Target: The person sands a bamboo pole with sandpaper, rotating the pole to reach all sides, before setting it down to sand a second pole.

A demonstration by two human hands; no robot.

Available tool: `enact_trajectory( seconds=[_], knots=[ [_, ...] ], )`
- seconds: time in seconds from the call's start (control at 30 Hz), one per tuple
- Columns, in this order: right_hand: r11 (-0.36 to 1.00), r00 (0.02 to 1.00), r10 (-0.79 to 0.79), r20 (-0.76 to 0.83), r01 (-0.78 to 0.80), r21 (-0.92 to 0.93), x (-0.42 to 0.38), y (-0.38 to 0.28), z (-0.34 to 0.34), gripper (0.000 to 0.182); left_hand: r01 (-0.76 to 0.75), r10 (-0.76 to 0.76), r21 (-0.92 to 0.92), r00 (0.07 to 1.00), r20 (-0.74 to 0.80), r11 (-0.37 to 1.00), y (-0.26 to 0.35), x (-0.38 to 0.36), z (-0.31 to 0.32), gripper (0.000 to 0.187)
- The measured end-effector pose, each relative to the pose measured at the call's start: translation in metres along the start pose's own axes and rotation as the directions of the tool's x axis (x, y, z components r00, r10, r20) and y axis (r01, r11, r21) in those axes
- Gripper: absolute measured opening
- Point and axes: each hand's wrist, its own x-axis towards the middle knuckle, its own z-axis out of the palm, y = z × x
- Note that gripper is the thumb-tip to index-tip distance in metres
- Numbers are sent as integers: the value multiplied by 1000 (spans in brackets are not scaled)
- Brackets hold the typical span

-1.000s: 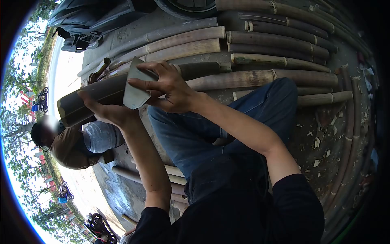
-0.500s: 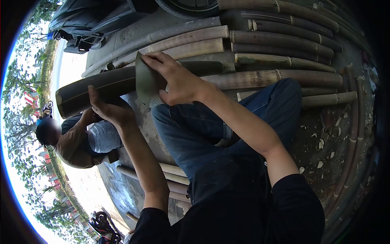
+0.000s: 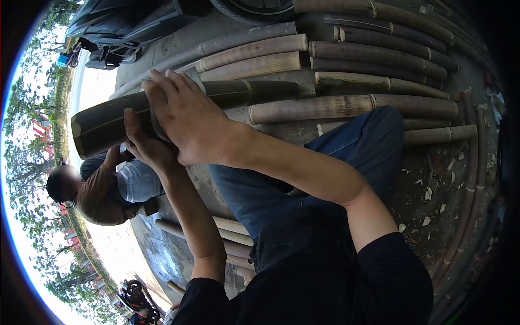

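A dark bamboo pole (image 3: 100, 123) slants across my lap, its cut end toward the left. My left hand (image 3: 150, 147) grips it from below near that end, with the thumb up along the side. Over the pole, just right of that thumb, my right hand (image 3: 190, 120) is wrapped round a grey-green sheet of sandpaper (image 3: 194, 78) and presses it against the bamboo. Most of the sheet is hidden under the palm and fingers; an edge shows beyond the knuckles.
Several bamboo poles (image 3: 352, 108) lie on the ground ahead and to the right. Pale chips (image 3: 428, 193) litter the floor at right. A parked motorbike (image 3: 135, 27) stands upper left. Another person (image 3: 103, 195) sits at left beside a clear plastic container (image 3: 138, 181).
My right hand has slid the sandpaper left along the pole toward my left hand, and its fingers now fold over the top. My left hand keeps its place on the bamboo.
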Motion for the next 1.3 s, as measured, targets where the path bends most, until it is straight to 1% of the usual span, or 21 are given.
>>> enact_trajectory(
  seconds=[0.03,0.07,0.1,0.17,0.2,0.23,0.27,0.3,0.33,0.37,0.47,0.5,0.53,0.6,0.67,0.9,0.97,1.1,1.17,1.23,1.3],
  knots=[
    [998,999,-53,11,52,42,-2,1,-3,102,20,-18,-63,1000,26,998,-1,2,-3,57],
    [991,994,-103,23,101,86,-4,3,-6,102,20,-18,-65,999,27,998,-3,3,-6,57],
    [991,995,-101,26,98,87,-5,8,-5,102,42,-42,-87,999,0,995,-4,2,-9,57],
    [907,985,-171,-37,172,384,-3,20,-2,94,69,-72,-102,997,-29,992,-4,-2,-15,57],
    [906,985,-170,-34,170,388,-2,21,0,94,31,-33,-40,999,-42,999,-4,-3,-18,59],
    [897,995,-100,-18,98,431,-1,22,2,89,-5,7,21,999,-52,1000,-4,-4,-20,61],
    [882,1000,-30,1,26,470,0,22,4,84,-3,4,22,998,-56,1000,-4,-4,-20,61],
    [881,999,-32,5,26,472,1,23,9,84,-3,8,68,998,-67,998,-2,-4,-18,63],
    [917,997,-34,-62,56,395,0,23,18,81,-4,13,115,997,-80,993,-1,-3,-19,66],
    [946,991,-41,-129,80,313,-2,25,27,78,-4,15,117,996,-85,993,-2,-2,-20,66],
    [960,985,-9,-172,56,273,-18,43,46,78,-25,32,85,996,-82,996,-6,6,-26,67],
    [960,986,-7,-169,54,275,-25,52,50,78,-2,9,72,996,-92,997,-7,7,-29,64],
    [968,992,1,-128,31,251,-33,61,53,75,23,-17,60,995,-101,998,-8,8,-32,61],
    [974,997,9,-82,9,226,-48,78,57,72,35,-26,62,991,-132,997,-11,10,-38,62],
    [983,1000,-8,-22,12,181,-58,92,60,88,42,-32,59,985,-167,997,-13,11,-39,63],
    [983,1000,-8,-28,13,184,-69,108,67,91,38,-27,62,984,-174,997,-19,16,-49,66],
    [995,999,-16,-30,19,102,-70,108,67,83,55,-45,59,985,-165,997,-22,18,-53,67],
    [990,999,-14,-32,19,139,-71,110,70,82,49,-36,71,984,-175,996,-25,20,-58,67],
    [989,1000,19,8,-20,143,-80,122,75,83,47,-31,79,982,-189,996,-25,20,-60,67],
    [990,999,23,26,-26,141,-89,136,75,83,19,-19,0,995,-102,1000,-25,22,-63,63],
    [990,999,31,40,-36,137,-104,155,73,82,27,-24,15,990,-137,1000,-29,25,-68,63]
  ],
)
